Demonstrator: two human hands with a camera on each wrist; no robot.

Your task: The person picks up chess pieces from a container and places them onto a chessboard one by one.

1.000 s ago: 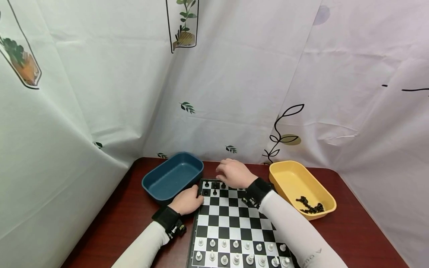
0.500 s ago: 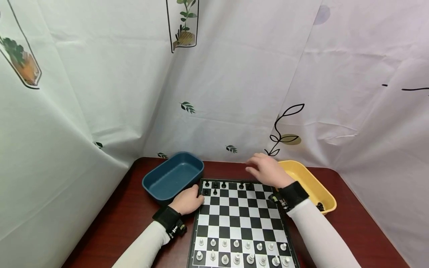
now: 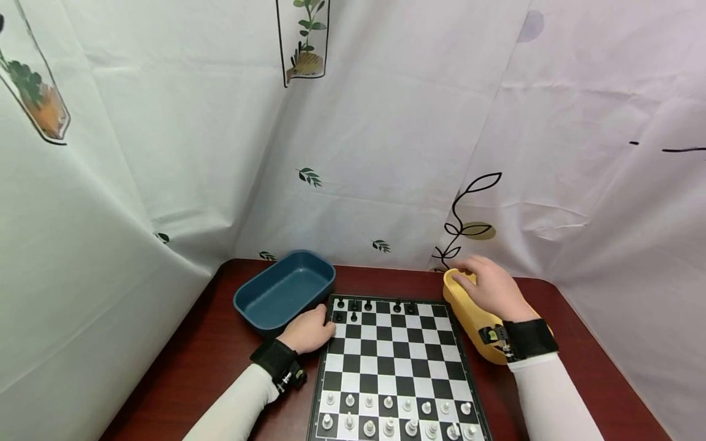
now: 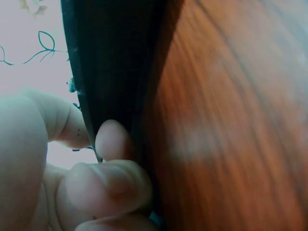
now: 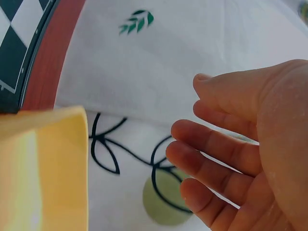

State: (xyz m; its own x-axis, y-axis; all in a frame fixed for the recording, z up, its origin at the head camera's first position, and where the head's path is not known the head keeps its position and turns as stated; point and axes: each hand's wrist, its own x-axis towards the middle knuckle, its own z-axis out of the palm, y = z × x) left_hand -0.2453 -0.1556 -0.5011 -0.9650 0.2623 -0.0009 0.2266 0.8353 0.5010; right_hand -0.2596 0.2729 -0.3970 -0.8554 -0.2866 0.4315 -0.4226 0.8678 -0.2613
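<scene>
At the far left corner of the chessboard [image 3: 391, 349], my left hand [image 3: 306, 331] grips the frame. In the left wrist view the dark side of the chessboard [image 4: 113, 57] lies between the thumb and curled fingers. My right hand [image 3: 491, 289] is over the yellow bin [image 3: 473, 324], its fingers loosely bent. The right wrist view shows this right hand [image 5: 231, 149] with nothing in it, beside the rim of the yellow bin [image 5: 48, 168]. Several black chess pieces [image 3: 368, 304] stand on the far rows, mostly at the left. What lies inside the yellow bin is hidden by the right hand and arm.
A blue bin [image 3: 287, 288] stands left of the chessboard, close to the left hand. Two rows of white chess pieces [image 3: 369, 427] fill the near side. Behind the dark red table [image 3: 220, 343] hangs a white printed curtain [image 3: 375, 153].
My right hand has moved right from the board's far row to above the yellow bin. Two black chess pieces it was covering now show on that row. The left hand has stayed in place.
</scene>
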